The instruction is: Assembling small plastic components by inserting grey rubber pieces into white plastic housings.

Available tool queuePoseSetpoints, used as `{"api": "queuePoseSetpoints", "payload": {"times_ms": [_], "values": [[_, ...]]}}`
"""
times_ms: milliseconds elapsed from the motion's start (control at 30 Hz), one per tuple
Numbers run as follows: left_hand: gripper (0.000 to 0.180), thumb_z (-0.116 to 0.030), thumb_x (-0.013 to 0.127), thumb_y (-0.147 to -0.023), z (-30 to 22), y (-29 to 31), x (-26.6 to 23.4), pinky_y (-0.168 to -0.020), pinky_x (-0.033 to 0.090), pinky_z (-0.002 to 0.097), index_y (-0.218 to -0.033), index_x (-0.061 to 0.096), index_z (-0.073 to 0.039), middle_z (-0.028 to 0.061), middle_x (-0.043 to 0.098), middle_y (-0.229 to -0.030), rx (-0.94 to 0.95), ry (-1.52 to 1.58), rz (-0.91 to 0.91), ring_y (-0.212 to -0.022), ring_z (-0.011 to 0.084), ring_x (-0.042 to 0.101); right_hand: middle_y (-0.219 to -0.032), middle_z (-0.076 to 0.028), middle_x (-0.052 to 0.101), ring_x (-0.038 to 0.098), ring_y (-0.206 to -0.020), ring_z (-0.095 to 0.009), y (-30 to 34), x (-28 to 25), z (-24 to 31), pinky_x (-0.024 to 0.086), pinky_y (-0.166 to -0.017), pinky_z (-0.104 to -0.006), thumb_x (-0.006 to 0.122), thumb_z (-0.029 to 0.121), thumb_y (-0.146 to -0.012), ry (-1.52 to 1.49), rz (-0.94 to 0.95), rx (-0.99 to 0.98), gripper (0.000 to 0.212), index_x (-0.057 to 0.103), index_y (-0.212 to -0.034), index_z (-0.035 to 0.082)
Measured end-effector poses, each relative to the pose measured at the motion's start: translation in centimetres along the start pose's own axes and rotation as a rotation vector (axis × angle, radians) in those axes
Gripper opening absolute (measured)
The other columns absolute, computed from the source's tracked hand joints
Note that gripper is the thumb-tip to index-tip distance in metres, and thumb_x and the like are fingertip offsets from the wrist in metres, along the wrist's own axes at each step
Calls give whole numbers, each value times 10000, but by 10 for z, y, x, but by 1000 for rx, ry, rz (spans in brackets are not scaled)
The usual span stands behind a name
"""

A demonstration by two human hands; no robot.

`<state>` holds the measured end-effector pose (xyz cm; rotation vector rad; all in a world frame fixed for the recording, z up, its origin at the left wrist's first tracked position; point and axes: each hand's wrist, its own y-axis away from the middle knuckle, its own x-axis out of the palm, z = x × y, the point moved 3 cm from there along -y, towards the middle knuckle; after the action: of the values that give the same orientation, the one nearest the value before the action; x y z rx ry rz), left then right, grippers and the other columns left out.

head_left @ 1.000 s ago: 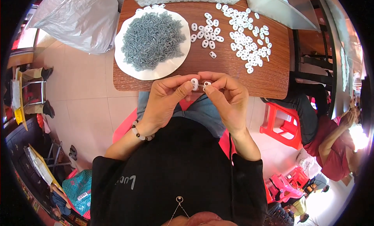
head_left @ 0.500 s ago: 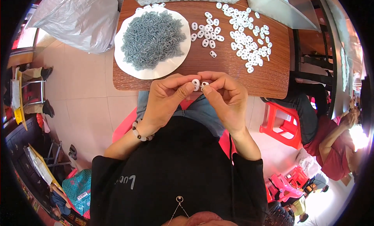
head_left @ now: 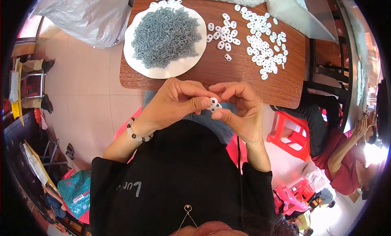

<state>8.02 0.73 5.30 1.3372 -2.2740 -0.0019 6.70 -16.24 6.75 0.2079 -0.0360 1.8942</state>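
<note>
Two small white two-hole oval plastic pieces (head_left: 214,105) appear pressed together, one overlapping the other, just off the table's near edge. My left hand (head_left: 173,103) is closed, pinching them between thumb and forefinger. My right hand (head_left: 244,107) curves around their other side. Its thumb tip touches their lower edge, and its forefinger reaches above them toward the left fingertips. Whether the other right fingers touch the pieces from behind is hidden. Beyond my hands, a single white piece (head_left: 227,57) lies on the table near a small cluster of similar pieces (head_left: 223,33).
A white scalloped plate (head_left: 161,72) heaped with small grey translucent parts (head_left: 165,36) stands on the brown wooden table (head_left: 195,79). More white pieces (head_left: 260,48) are spread at right. White containers line the far edge. A red plastic stool (head_left: 291,136) and a seated person (head_left: 346,166) are at right.
The two white pieces, side by side before with one in each hand, now overlap and are turned. My right thumb and forefinger have spread apart. The view has shifted slightly.
</note>
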Motion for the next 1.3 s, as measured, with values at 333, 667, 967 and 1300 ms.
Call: {"api": "queuePoseSetpoints", "payload": {"times_ms": [333,667,967,1300], "values": [[231,-227,697,-845,0,2,0,-541,430,205,-880,711,2,33,635,-692,-97,90,145,-595,61,521,-1191,-141,607,569,-982,-258,-4,0,7,439,-863,-356,758,229,-723,327,218,-263,466,638,-1115,8],[279,-236,720,-816,7,6,1,-532,436,219,-847,701,41,86,639,-691,-130,166,164,-575,90,549,-1125,-159,643,586,-921,-257,1,3,1,454,-808,-348,766,235,-704,248,127,-256,415,669,-1030,-3],[302,-277,687,-851,6,8,3,-525,419,211,-756,690,9,20,609,-644,-131,197,137,-578,67,516,-1114,-159,645,582,-918,-254,2,5,-1,455,-807,-351,782,217,-684,212,107,-241,401,665,-1002,2],[299,-254,696,-844,-1,7,2,-500,398,200,-705,672,9,20,605,-628,-101,45,143,-539,55,503,-1139,-165,630,562,-941,-242,1,7,1,443,-812,-345,719,403,-752,387,159,-310,538,649,-1088,-12]]}}
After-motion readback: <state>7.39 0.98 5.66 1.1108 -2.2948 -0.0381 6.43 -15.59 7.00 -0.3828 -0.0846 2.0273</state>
